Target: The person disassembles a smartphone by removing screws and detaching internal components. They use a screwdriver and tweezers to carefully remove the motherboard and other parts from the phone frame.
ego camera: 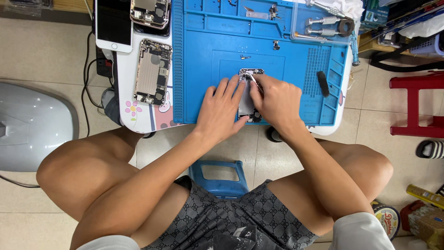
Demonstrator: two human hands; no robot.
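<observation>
An opened phone body (247,101) lies on the blue work mat (203,69), its insides facing up. My left hand (221,107) rests flat on the phone's left edge and pins it down. My right hand (276,101) covers the phone's right side and pinches thin metal tweezers (252,77), whose tip reaches the top of the phone. Most of the phone is hidden under both hands.
A second opened phone shell (151,71) and a white phone with a dark screen (114,25) lie on the small white table (121,92) to the left. Screwdrivers (323,21), a black tool (322,83) and small loose parts (244,57) sit on the mat. A red stool (416,104) stands right, a blue stool (217,173) below.
</observation>
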